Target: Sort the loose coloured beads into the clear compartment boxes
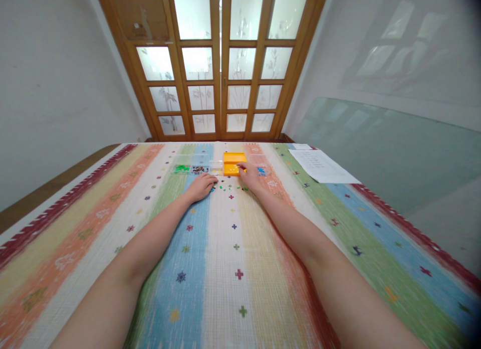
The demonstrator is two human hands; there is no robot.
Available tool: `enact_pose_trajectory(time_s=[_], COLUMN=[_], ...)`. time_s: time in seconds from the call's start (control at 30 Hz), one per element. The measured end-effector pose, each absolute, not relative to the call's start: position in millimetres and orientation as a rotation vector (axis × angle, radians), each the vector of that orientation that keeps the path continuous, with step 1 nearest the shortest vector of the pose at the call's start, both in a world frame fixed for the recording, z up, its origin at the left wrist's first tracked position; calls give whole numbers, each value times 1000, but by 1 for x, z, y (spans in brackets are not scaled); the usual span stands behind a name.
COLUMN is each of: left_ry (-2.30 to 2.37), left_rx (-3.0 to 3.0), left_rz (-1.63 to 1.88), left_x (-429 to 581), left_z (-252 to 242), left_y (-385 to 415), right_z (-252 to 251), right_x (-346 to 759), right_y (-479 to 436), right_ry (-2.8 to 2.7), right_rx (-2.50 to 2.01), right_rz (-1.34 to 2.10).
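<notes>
Orange box [234, 157], open, near the middle of the table's [220, 269] far edge.
Right hand [248, 175]: fingers bent at box's right side; any grasp cannot be told. Left hand [202, 186]: lowered, fingers curled, contents hidden. Loose pieces [220, 187]: between hands. Green pieces [182, 169], brown pieces [200, 170]: left of box; blue pieces [261, 171]: right. Paper [323, 166]: toward far right corner.

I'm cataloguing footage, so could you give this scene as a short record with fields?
Left hand: bare, on the multicoloured striped cloth, beside scattered tiny green and dark pieces
Right hand: fingertips over the right side of the orange-yellow rectangular box; grip unclear
Left of box: heaped small green pieces, dark brown pieces
Right of box: small blue pieces
Further right: white rectangular paper sheet
</notes>
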State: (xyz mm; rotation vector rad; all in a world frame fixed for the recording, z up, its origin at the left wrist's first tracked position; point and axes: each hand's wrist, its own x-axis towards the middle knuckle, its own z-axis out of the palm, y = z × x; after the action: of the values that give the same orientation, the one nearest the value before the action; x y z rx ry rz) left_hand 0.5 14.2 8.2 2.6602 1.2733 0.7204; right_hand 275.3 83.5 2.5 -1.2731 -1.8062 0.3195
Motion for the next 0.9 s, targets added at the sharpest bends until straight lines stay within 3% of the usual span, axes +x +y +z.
enact_pose_trajectory(time_s=[0.33,0.9], left_ry=[1321,1494], left_rx=[2649,2680], left_rz=[760,710], left_x=[0,-7], left_z=[7,4], left_y=[15,20], right_z=[4,5], right_x=[271,264], right_y=[77,65], right_ry=[-2004,-2136], right_rx=[-1232,-1169], right_rz=[137,119])
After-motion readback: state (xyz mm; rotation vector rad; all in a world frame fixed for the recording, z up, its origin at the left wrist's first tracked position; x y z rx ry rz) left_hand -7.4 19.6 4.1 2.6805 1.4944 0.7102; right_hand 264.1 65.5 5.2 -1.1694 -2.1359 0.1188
